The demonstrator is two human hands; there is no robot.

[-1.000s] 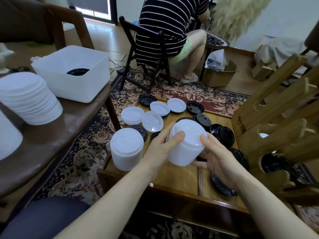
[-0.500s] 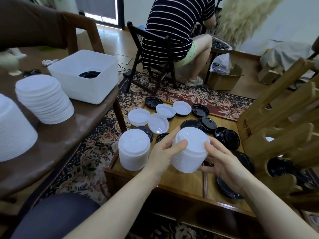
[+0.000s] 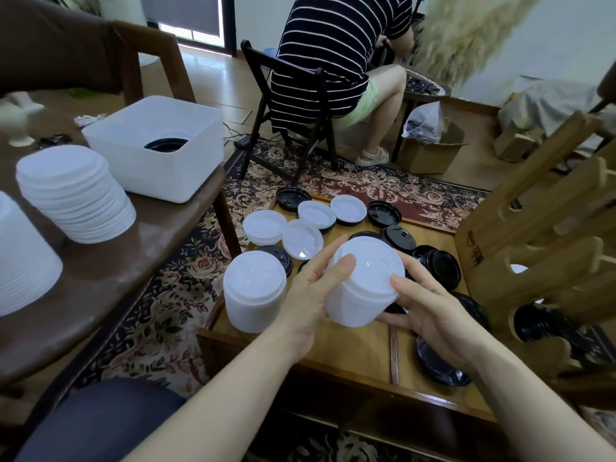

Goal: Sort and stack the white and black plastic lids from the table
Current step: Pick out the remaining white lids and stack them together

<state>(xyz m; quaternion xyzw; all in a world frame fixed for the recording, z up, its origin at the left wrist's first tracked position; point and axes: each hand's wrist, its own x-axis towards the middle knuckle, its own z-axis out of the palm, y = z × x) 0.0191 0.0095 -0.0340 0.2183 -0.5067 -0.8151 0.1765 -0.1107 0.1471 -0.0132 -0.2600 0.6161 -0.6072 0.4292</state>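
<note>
Both hands, left hand (image 3: 308, 288) and right hand (image 3: 430, 311), clasp a tilted stack of white lids (image 3: 361, 285) above the low table (image 3: 353, 348). Uneven squeezing could splay the stack, spilling lids among the black lids (image 3: 440, 268).

Light: soft daylight, even and fairly bright, coming from the window (image 3: 186, 15) at the far wall.
Glare: small white glints on the held stack of white lids (image 3: 365, 281); a pale sheen on the brown side table (image 3: 110, 261).
Shadows: faint and soft-edged.
Distortion: wide-angle bending at the edges; the wooden rack (image 3: 550, 228) leans.
Blur: the feathery plume (image 3: 466, 25) top right is smeared.
</note>
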